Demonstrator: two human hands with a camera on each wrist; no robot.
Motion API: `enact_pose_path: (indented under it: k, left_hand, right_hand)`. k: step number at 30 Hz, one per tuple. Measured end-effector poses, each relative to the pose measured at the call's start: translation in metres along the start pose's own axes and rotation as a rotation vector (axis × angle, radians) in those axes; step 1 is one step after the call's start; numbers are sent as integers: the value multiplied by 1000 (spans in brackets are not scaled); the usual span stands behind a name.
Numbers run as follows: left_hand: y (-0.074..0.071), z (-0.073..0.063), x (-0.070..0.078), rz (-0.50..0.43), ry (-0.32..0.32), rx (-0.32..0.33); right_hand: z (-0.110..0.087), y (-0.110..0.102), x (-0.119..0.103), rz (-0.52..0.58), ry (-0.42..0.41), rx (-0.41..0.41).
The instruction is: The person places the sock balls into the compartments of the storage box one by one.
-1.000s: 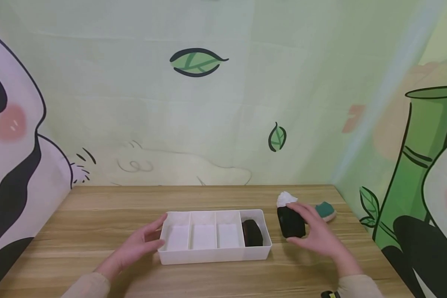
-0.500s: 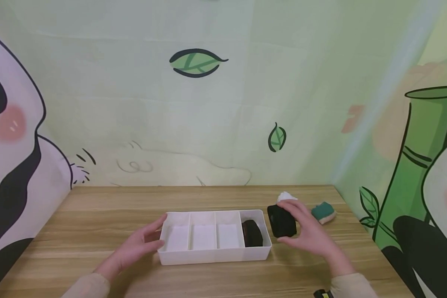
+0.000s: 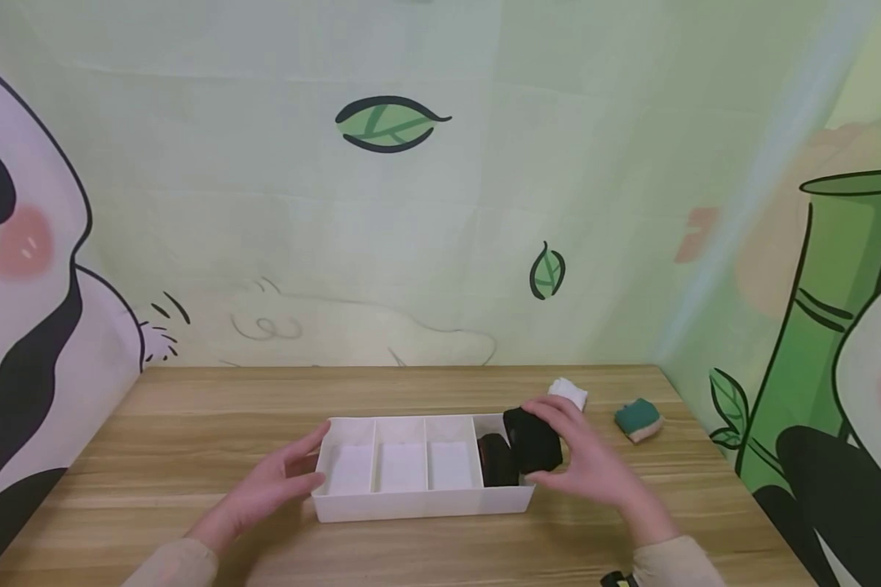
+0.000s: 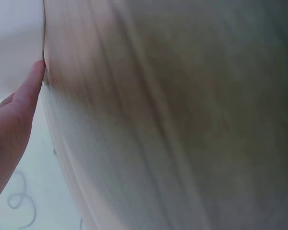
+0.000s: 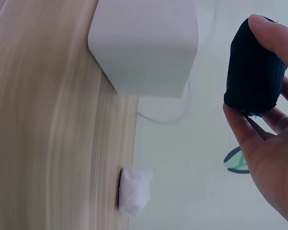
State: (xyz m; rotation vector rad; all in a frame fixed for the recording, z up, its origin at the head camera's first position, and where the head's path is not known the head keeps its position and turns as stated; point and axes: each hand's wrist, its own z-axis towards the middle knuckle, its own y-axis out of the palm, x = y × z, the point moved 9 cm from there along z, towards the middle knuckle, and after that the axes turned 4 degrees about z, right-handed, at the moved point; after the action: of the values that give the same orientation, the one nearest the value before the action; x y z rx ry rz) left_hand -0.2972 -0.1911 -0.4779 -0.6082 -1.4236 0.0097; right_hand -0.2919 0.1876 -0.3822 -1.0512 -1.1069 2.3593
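A white divided box [image 3: 411, 505] lies lengthwise on the wooden table, with a dark folded sock [image 3: 495, 461] in its rightmost compartment. My left hand [image 3: 275, 477] rests against the box's left end, fingertips at the wall; a straight digit touches it in the left wrist view. My right hand [image 3: 583, 461] grips a folded black sock [image 3: 533, 440] between thumb and fingers. That sock overlaps the right end of the box in the head view and shows a knit texture in the right wrist view. The other compartments show bare white bottoms.
Behind my right hand lies a crumpled white bundle [image 3: 568, 392]. Farther right on the table [image 3: 426, 387] sits a green bundle [image 3: 638, 420] with a pinkish underside. A printed backdrop [image 3: 440, 204] stands along the table's back edge.
My right hand has carried the black sock leftward from beside the box to over its right end. The white bundle now shows more fully. My left hand and the box stay put.
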Motion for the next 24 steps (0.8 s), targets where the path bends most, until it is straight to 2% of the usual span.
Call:
enact_pose_path:
  k: [7, 20, 24]
  left_hand:
    - [1, 0, 1, -8, 19, -14]
    - [1, 1, 0, -13, 20, -7]
    - [1, 1, -1, -20, 15, -3]
  right_hand:
    - [6, 10, -9, 35, -8, -29]
    - [15, 22, -25, 50, -114, -21]
    - [18, 28, -29, 60, -107, -33]
